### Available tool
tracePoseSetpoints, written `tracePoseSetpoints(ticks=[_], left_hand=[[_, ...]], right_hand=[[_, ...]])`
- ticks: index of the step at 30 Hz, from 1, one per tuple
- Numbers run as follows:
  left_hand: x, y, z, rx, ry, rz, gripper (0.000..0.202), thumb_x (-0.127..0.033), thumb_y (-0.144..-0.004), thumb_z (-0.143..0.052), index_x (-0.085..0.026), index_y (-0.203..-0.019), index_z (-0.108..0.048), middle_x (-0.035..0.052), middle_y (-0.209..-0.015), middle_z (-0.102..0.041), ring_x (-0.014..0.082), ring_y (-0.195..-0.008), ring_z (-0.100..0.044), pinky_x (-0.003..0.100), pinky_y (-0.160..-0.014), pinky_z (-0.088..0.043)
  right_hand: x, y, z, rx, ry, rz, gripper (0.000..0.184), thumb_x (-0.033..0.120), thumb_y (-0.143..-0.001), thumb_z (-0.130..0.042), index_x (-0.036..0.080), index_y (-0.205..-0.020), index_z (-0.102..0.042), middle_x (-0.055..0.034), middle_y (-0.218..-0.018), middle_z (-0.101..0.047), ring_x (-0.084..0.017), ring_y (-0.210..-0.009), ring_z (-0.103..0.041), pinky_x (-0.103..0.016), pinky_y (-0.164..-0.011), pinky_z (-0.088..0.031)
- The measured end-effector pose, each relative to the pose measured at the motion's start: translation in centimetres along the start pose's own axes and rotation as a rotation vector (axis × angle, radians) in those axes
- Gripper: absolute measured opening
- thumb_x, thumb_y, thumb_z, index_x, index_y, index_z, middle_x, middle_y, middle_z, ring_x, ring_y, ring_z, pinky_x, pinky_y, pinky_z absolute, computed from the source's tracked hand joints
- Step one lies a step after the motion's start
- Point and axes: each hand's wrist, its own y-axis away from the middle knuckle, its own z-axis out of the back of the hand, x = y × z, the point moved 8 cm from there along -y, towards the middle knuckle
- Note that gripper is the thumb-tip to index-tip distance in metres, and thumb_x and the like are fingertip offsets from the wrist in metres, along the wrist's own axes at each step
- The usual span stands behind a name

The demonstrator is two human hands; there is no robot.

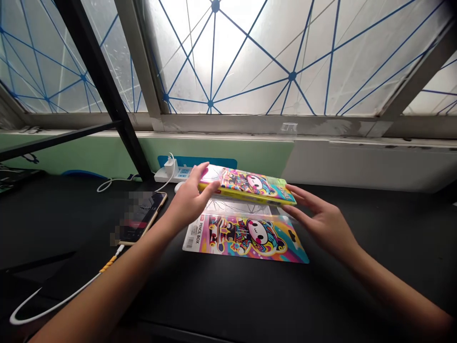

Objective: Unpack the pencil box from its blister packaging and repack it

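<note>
A colourful pencil box (250,185) with a cartoon figure on its lid is held between my two hands, tilted slightly down to the right. My left hand (193,197) grips its left end, thumb on the near side. At the right end, my right hand (321,219) pinches the corner with thumb and fingers. Beneath the box lies a printed packaging card (250,238) marked "PENCIL BOX", with the same cartoon figure and a hang hole at its right. Clear plastic (239,206) shows along the card's far edge, partly hidden by the box.
Left of my left forearm lies a phone (144,216) with a white charging cable (67,300) plugged in. A power strip (162,176) with a white charger (171,166) stands by the wall. A black metal frame (107,85) rises at the left of the black table (228,295).
</note>
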Motion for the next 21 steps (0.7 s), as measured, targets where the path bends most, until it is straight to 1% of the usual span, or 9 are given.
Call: tracePoseSetpoints(ticks=[2, 5, 7, 8, 10, 12, 16, 18, 21], left_hand=[[1.5, -1.0, -0.8, -0.019, 0.019, 0.024, 0.066, -0.056, -0.101, -0.051, -0.019, -0.155, -0.038, 0.0185, -0.158, -0.048, 0.037, -0.144, -0.047, 0.054, -0.116, -0.041], [3.7, -0.6, -2.5, 0.042, -0.057, 0.061, 0.081, -0.063, -0.097, -0.055, -0.019, -0.16, -0.028, 0.0209, -0.165, -0.037, 0.0412, -0.156, -0.025, 0.061, -0.121, -0.029], [4.5, 0.3, -3.4, 0.106, -0.107, 0.072, 0.084, -0.062, -0.097, -0.056, -0.021, -0.163, -0.024, 0.0193, -0.168, -0.03, 0.0397, -0.159, -0.01, 0.062, -0.123, -0.022], [4.8, 0.6, -3.7, 0.135, -0.12, 0.08, 0.082, -0.06, -0.098, -0.056, -0.022, -0.163, -0.024, 0.0181, -0.169, -0.029, 0.0384, -0.16, -0.008, 0.061, -0.124, -0.022], [5.1, 1.0, -4.2, 0.189, -0.124, 0.096, 0.076, -0.057, -0.099, -0.054, -0.024, -0.162, -0.027, 0.0155, -0.17, -0.028, 0.0366, -0.16, -0.011, 0.057, -0.124, -0.025], [5.2, 1.1, -4.6, 0.234, -0.119, 0.112, 0.072, -0.054, -0.1, -0.054, -0.023, -0.161, -0.032, 0.0144, -0.169, -0.031, 0.036, -0.158, -0.02, 0.053, -0.124, -0.029], [5.2, 0.8, -4.8, 0.262, -0.127, 0.113, 0.069, -0.05, -0.1, -0.055, -0.018, -0.158, -0.037, 0.0157, -0.163, -0.042, 0.0337, -0.151, -0.039, 0.048, -0.122, -0.035], [5.1, 0.8, -4.8, 0.263, -0.139, 0.098, 0.069, -0.049, -0.1, -0.055, -0.016, -0.158, -0.038, 0.0163, -0.162, -0.044, 0.0328, -0.15, -0.042, 0.047, -0.122, -0.036], [5.1, 0.8, -4.8, 0.254, -0.178, 0.068, 0.06, -0.045, -0.102, -0.048, -0.016, -0.155, -0.042, 0.0165, -0.162, -0.043, 0.0316, -0.152, -0.037, 0.049, -0.123, -0.034]], right_hand=[[-0.7, -1.4, -1.4, 0.014, -0.023, 0.01, 0.059, 0.052, -0.09, -0.069, 0.022, -0.141, -0.064, -0.0101, -0.135, -0.071, -0.036, -0.125, -0.066, -0.052, -0.104, -0.057], [-2.3, -1.5, -3.3, 0.094, 0.008, -0.004, 0.057, 0.052, -0.091, -0.066, 0.02, -0.139, -0.065, -0.0114, -0.138, -0.069, -0.035, -0.124, -0.067, -0.051, -0.105, -0.056], [-3.2, -1.0, -3.6, 0.133, 0.046, -0.007, 0.056, 0.053, -0.091, -0.066, 0.022, -0.138, -0.066, -0.0106, -0.14, -0.068, -0.036, -0.124, -0.067, -0.051, -0.103, -0.058], [-3.5, -0.7, -3.5, 0.138, 0.062, -0.01, 0.057, 0.054, -0.091, -0.066, 0.023, -0.138, -0.066, -0.0099, -0.139, -0.069, -0.036, -0.123, -0.067, -0.05, -0.102, -0.059], [-3.9, -0.4, -3.1, 0.143, 0.092, -0.022, 0.058, 0.056, -0.091, -0.066, 0.024, -0.14, -0.065, -0.0095, -0.136, -0.071, -0.037, -0.121, -0.069, -0.049, -0.098, -0.061], [-4.0, -0.3, -2.8, 0.15, 0.13, -0.027, 0.06, 0.058, -0.091, -0.064, 0.024, -0.14, -0.065, -0.0096, -0.135, -0.071, -0.037, -0.119, -0.07, -0.048, -0.094, -0.063], [-3.5, -0.3, -2.7, 0.154, 0.236, 0.007, 0.06, 0.058, -0.094, -0.059, 0.024, -0.143, -0.063, -0.0103, -0.141, -0.068, -0.036, -0.124, -0.067, -0.049, -0.098, -0.06], [-3.2, -0.2, -3.1, 0.184, 0.281, 0.048, 0.059, 0.058, -0.097, -0.054, 0.022, -0.143, -0.062, -0.0117, -0.146, -0.063, -0.035, -0.132, -0.061, -0.05, -0.106, -0.055], [-3.2, 0.2, -4.0, 0.26, 0.338, 0.127, 0.062, 0.056, -0.1, -0.047, 0.017, -0.147, -0.057, -0.0151, -0.154, -0.054, -0.033, -0.144, -0.048, -0.051, -0.115, -0.046]])
